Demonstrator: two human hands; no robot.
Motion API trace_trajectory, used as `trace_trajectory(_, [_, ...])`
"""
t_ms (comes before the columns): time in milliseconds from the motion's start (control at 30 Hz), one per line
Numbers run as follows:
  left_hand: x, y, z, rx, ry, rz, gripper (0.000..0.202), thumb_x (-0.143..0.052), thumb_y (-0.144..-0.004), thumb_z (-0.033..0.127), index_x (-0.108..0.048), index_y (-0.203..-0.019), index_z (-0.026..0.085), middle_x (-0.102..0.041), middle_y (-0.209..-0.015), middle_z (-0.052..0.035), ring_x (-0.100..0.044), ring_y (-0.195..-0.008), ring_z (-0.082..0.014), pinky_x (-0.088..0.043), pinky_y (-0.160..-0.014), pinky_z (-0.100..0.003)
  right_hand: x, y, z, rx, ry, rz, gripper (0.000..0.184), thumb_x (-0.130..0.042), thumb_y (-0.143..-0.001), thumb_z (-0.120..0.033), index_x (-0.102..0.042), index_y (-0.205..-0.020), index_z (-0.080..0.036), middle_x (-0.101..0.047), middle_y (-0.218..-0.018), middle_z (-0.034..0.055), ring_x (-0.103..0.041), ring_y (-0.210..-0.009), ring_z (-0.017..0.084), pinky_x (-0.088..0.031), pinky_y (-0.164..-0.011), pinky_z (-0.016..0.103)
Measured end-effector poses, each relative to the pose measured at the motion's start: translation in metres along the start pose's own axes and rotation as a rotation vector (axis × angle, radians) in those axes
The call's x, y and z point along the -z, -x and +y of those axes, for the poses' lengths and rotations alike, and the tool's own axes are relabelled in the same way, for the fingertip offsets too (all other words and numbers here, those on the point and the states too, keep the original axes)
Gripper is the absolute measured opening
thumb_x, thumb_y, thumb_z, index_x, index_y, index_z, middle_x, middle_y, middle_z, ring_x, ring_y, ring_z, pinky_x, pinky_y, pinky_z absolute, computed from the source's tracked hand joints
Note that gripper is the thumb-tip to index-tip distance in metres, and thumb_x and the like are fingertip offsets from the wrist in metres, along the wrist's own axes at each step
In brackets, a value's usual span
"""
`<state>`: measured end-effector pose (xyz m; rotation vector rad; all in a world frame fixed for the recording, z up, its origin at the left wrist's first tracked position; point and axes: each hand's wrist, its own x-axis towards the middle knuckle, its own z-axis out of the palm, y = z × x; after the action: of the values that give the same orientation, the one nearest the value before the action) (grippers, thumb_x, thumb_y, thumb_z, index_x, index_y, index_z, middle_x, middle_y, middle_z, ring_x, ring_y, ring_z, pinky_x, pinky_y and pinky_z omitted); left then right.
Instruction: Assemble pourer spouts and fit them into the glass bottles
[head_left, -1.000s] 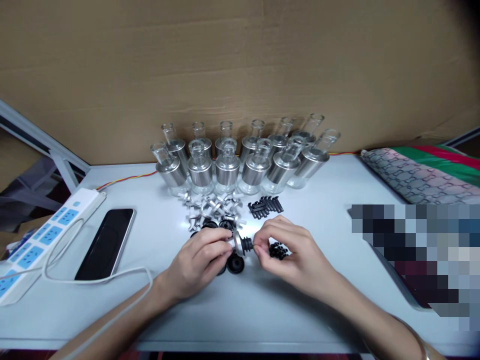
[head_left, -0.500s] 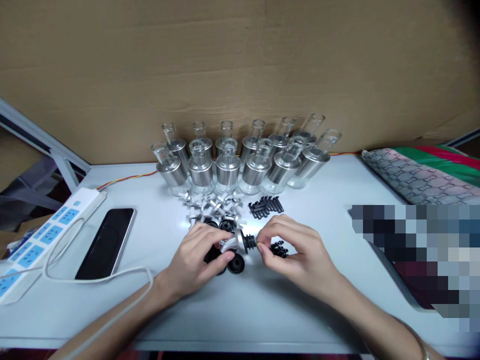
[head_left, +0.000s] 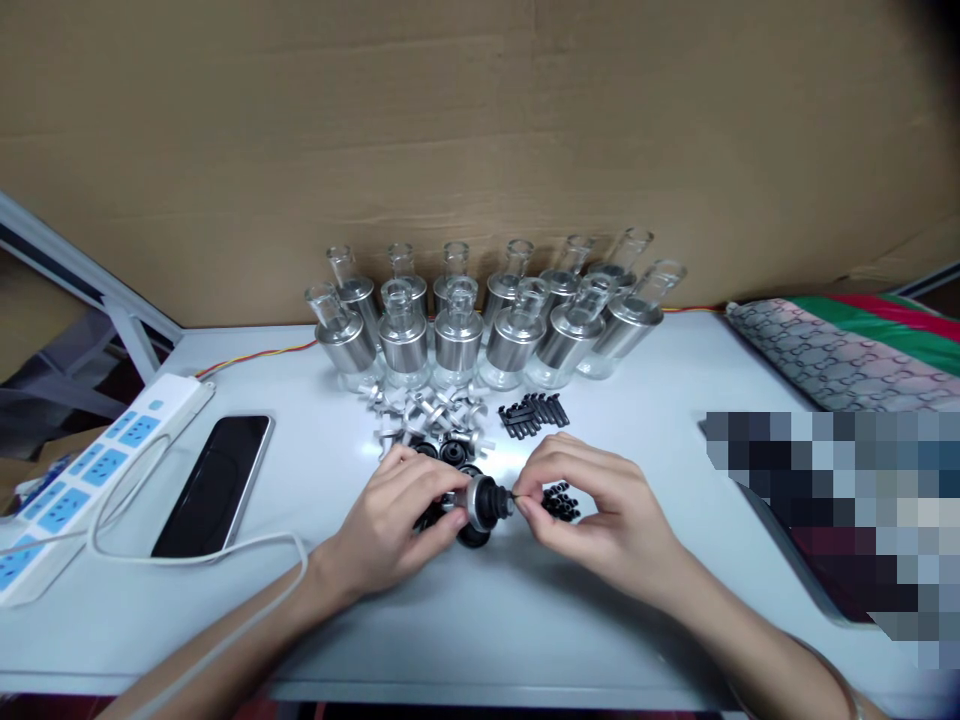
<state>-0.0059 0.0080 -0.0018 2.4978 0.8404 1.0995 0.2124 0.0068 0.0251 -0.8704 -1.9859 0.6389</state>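
My left hand (head_left: 401,508) is closed around the silver body of a bottle pourer (head_left: 484,503), whose black ribbed stopper end points right. The thumb and index finger of my right hand (head_left: 596,505) are pinched together just beside the tip of that stopper. Something small and dark may be between those fingertips, but it is too small to name. Black round caps (head_left: 454,452) lie partly hidden behind and under my left hand. Small black ring-like pieces (head_left: 560,502) sit in a cluster beside my right fingers.
Glass bottles with metal sleeves (head_left: 459,340) stand in two rows at the back. Before them lie silver spout parts (head_left: 427,408) and black stick-like pieces (head_left: 534,413). A phone (head_left: 214,488), a power strip (head_left: 82,480) and a white cable (head_left: 202,560) are on the left.
The pourer has turned so that its stopper end faces more toward me. My right fingertips have shifted slightly away from the stopper tip.
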Motion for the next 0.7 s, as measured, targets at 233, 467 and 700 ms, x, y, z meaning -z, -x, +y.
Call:
trace_trajectory(233, [-0.0002, -0.0015, 0.0004, -0.059, -0.066, 0.005, 0.015, -0.045, -0.097, 0.023, -0.056, -0.101, 0.014, -0.065, -0.087, -0.0077, -0.061, -0.08, -0.0163, -0.046, -0.073, -0.03, -0.0003, -0.001, -0.002, -0.019, 0.013, -0.007, 0.014, -0.057, -0.077, -0.007, -0.058, -0.074, -0.02, -0.06, -0.063, -0.0014, -0.057, -0.059, 0.013, -0.044, -0.058, 0.027])
trace_trajectory(467, [0.0002, -0.002, 0.0, -0.081, -0.122, 0.04, 0.015, -0.047, -0.097, 0.024, -0.058, -0.099, 0.014, -0.062, -0.086, -0.0064, -0.057, -0.078, -0.0156, -0.046, -0.072, -0.03, -0.0008, -0.0002, -0.0017, -0.031, 0.016, -0.015, 0.015, -0.055, -0.075, -0.005, -0.057, -0.075, -0.02, -0.059, -0.064, -0.0017, -0.057, -0.061, 0.013, -0.044, -0.059, 0.026])
trace_trajectory(700, [-0.0003, 0.0006, -0.002, -0.105, -0.162, 0.074, 0.014, -0.046, -0.098, 0.023, -0.057, -0.1, 0.014, -0.061, -0.085, -0.005, -0.057, -0.078, -0.0148, -0.044, -0.076, -0.031, 0.0002, 0.0025, -0.0002, -0.084, -0.045, -0.117, 0.018, -0.068, -0.08, -0.02, -0.058, -0.095, -0.02, -0.068, -0.084, 0.0028, -0.064, -0.074, 0.015, -0.051, -0.068, 0.025])
